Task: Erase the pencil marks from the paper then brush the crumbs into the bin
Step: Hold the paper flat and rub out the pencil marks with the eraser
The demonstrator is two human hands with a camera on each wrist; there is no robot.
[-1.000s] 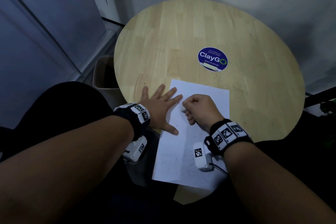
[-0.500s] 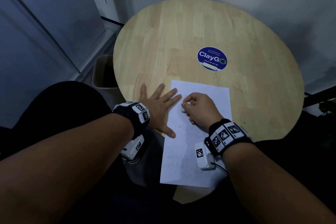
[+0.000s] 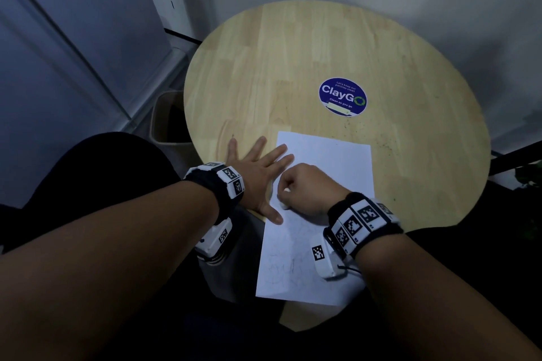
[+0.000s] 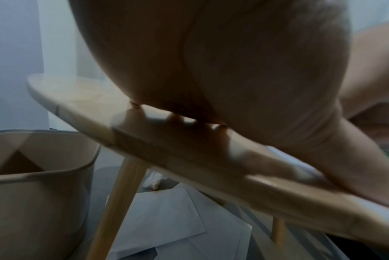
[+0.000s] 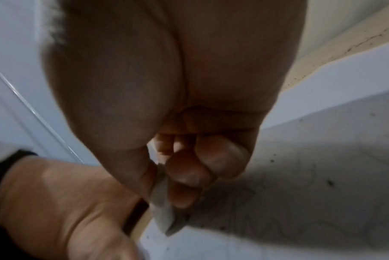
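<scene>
A white sheet of paper [image 3: 328,167] with faint pencil marks [image 3: 287,267] lies on the round wooden table [image 3: 293,53], its near end hanging over the table's front edge. My left hand [image 3: 258,173] lies flat with spread fingers, pressing the paper's left edge and the table. My right hand [image 3: 305,187] is curled around a small white eraser [image 5: 162,207], whose tip touches the paper beside the left thumb. Dark crumbs [image 5: 329,183] dot the paper. A beige bin [image 4: 33,176] stands on the floor left of the table.
A blue round ClayGo sticker [image 3: 342,100] sits on the table beyond the paper. Dark specks [image 3: 381,143] lie on the wood right of the sheet. Loose sheets [image 4: 171,221] and a crumpled scrap [image 4: 153,181] lie on the floor under the table. Walls stand close behind.
My right hand with the eraser has moved back toward me along the paper's left side. The paper has shifted slightly to the right. The left hand stays flat in place.
</scene>
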